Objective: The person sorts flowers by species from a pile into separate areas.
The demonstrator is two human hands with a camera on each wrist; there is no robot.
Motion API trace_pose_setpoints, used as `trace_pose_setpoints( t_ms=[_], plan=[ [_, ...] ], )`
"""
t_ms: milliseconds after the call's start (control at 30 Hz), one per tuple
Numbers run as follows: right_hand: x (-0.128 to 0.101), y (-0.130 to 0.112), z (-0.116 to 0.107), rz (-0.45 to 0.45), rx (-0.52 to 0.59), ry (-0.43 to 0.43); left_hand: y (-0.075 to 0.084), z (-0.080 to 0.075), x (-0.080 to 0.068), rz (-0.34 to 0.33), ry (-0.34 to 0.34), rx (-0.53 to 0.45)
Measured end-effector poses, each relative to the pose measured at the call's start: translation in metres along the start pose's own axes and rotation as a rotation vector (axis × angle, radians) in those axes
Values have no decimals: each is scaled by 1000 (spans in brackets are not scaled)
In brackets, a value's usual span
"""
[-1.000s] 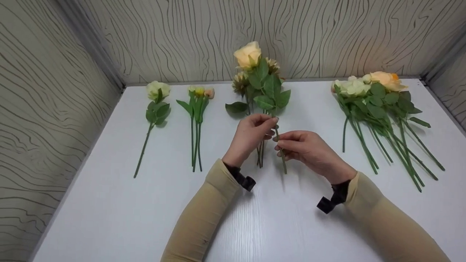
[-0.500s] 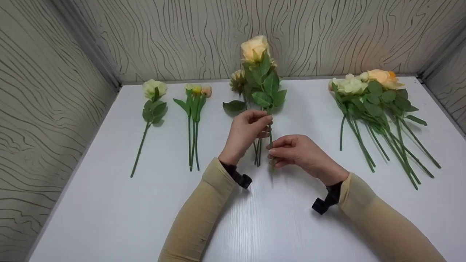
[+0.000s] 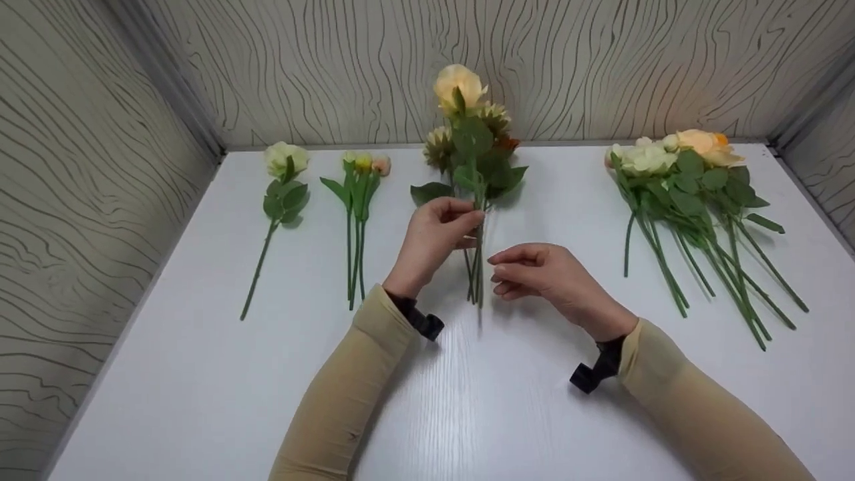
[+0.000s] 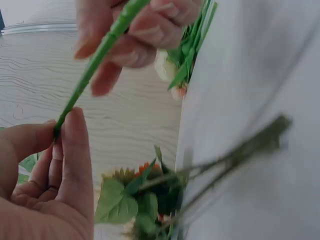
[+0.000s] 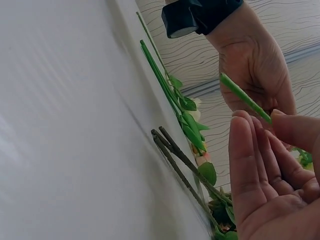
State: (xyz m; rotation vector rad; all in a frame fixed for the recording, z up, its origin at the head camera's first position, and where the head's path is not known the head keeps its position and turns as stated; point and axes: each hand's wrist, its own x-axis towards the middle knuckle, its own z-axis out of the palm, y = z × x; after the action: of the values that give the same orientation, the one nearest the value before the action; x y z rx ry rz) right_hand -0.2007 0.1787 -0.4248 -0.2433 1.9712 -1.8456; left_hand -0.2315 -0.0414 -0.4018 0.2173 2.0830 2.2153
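Note:
A peach rose (image 3: 457, 88) leans up over the centre group of flowers, its bloom toward the back wall. My left hand (image 3: 435, 239) pinches its green stem (image 4: 90, 70) between thumb and fingertips, just under the leaves. The stem's cut lower end (image 5: 227, 82) points toward me. Beside it, my right hand (image 3: 551, 275) has straight, relaxed fingers; in the head view a small gap parts its fingertips from the stem. Behind the rose lie cream, spiky-petalled flowers (image 3: 494, 120) and an orange bloom (image 3: 509, 144), partly covered by leaves.
To the left, a white rose (image 3: 286, 159) and a small group of tulips (image 3: 363, 162) lie on the white table (image 3: 434, 427). Toward the right is a pile of several flowers, with a large peach bloom (image 3: 708, 145) and pale ones (image 3: 644, 157). A patterned wall (image 3: 568, 73) closes the back.
The rose has shifted left over the centre flowers, its bloom turning and its stem lining up with theirs. My right hand has let go of the stem; my left hand has moved slightly left.

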Motion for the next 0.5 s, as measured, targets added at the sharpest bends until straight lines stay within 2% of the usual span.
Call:
trace_pose_setpoints(
  t_ms=[67, 167, 233, 400, 500],
  plan=[
    [0, 0, -2, 3, 11, 1, 4, -19, -2, -3, 21, 76],
    [1, 1, -4, 5, 18, -5, 14, -56, -6, -13, 67, 222],
    [2, 1, -5, 5, 24, -11, 22, -87, -10, -14, 104, 362],
    [4, 2, -7, -4, 24, -10, 33, -170, -27, -20, 260, 735],
    [5, 3, -7, -5, 23, -12, 30, -213, -39, -50, 354, 855]
  ],
)
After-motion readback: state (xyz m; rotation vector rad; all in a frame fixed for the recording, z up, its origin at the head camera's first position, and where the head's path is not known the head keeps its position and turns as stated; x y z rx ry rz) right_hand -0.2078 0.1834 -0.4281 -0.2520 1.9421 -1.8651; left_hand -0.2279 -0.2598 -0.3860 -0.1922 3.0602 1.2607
